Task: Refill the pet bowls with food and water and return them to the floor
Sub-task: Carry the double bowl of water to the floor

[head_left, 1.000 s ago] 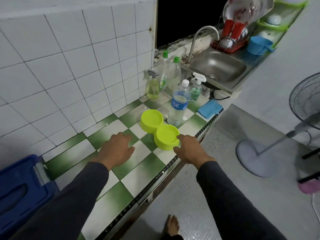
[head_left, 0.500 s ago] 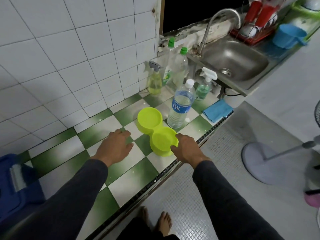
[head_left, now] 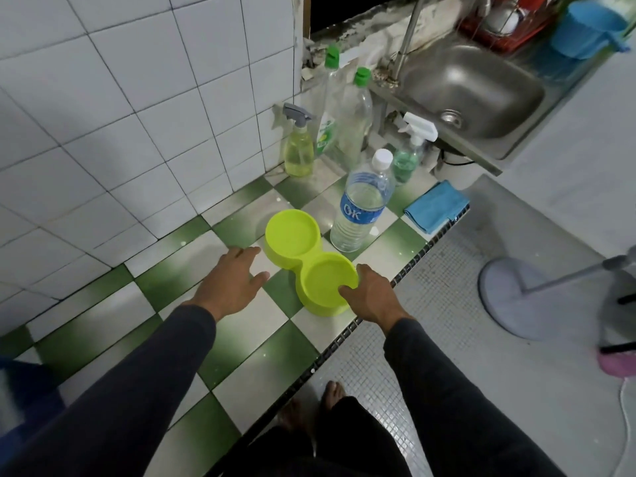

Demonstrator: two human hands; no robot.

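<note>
We are in a home kitchen. We stand at a counter [head_left: 241, 339] with green and white tiles, and white tiles cover the wall [head_left: 103, 115] at ten o'clock. At one o'clock we see a steel sink [head_left: 471, 87] with a tap [head_left: 409, 32]. Soap bottles [head_left: 330, 108] and spray bottles [head_left: 298, 146] stand near it. A blue cloth [head_left: 436, 205] lies at the counter's edge.

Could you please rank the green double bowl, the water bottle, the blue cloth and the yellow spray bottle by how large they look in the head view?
1. Double bowl, the largest.
2. Water bottle.
3. Blue cloth and yellow spray bottle: these look alike, so no ranking; the spray bottle stands farther from the camera, so it may be bigger than it looks.
</note>
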